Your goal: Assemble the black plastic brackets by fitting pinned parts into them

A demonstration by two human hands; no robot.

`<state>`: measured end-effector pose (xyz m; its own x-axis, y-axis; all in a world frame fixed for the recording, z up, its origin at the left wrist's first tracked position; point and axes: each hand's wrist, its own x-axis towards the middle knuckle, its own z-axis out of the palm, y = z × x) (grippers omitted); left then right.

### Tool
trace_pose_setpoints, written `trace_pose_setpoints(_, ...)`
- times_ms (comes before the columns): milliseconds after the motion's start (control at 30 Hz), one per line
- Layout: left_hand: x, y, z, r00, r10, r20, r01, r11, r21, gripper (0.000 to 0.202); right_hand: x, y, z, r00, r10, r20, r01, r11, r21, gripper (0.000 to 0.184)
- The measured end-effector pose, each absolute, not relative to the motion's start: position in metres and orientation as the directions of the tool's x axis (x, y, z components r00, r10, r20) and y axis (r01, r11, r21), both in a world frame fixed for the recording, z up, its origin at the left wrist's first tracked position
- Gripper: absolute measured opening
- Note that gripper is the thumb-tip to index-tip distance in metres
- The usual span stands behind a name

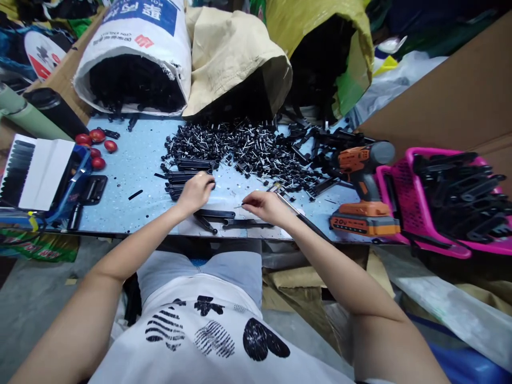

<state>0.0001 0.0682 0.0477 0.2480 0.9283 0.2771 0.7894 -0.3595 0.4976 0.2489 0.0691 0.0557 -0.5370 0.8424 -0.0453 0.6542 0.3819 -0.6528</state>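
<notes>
My left hand (195, 191) is closed at the right end of a stack of black plastic strips (178, 178); what its fingertips hold, if anything, is hidden. My right hand (266, 207) pinches a small pin (239, 206), whose thin metal shank points left. Below the hands, by the table's front edge, lie a few long black plastic parts (246, 223). Just beyond both hands spreads a heap of black-headed metal pins (240, 146). Beside my right wrist rests a hammer-like tool (296, 210) with a metal end and dark handle.
An orange cordless drill (362, 189) stands right, before a pink basket (424, 213) of black parts. A white sack (132, 42), beige sack (236, 53) and yellow bag (316, 21) open toward me at the back. Left are red fruits (97, 136) and a blue tray (82, 165).
</notes>
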Motion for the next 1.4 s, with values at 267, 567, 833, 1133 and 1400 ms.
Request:
trace_pose_setpoints(267,-0.047,-0.005,0.029,0.217,0.951,0.219,0.874,-0.289,0.390,0.019,0.212,0.055,0.072,-0.672,0.699,-0.245,0.738,0.605,-0.298,0.018)
trace_pose_setpoints(567,-0.037,-0.005,0.030,0.433,0.888,0.152,0.881,-0.453,0.137,0.026,0.204,0.041,0.064,-0.664,0.722,-0.196,0.748,0.643,-0.164,0.016)
trace_pose_setpoints(833,-0.026,-0.012,0.006,0.345,0.874,0.343,0.911,-0.399,0.099,0.029,0.236,0.033,0.005,-0.701,0.689,0.185,0.580,0.701,-0.414,0.036)
trace_pose_setpoints(1133,0.012,0.017,-0.008,0.652,0.746,0.135,0.757,-0.651,-0.060,0.054,0.268,0.041,-0.017,-0.698,0.694,0.176,0.706,0.708,0.007,0.063)
trace_pose_setpoints(1400,-0.006,-0.018,0.060,0.618,0.627,0.475,0.454,-0.778,0.434,0.059,0.240,0.014,0.066,-0.836,0.313,0.452,0.083,0.885,-0.459,0.058)
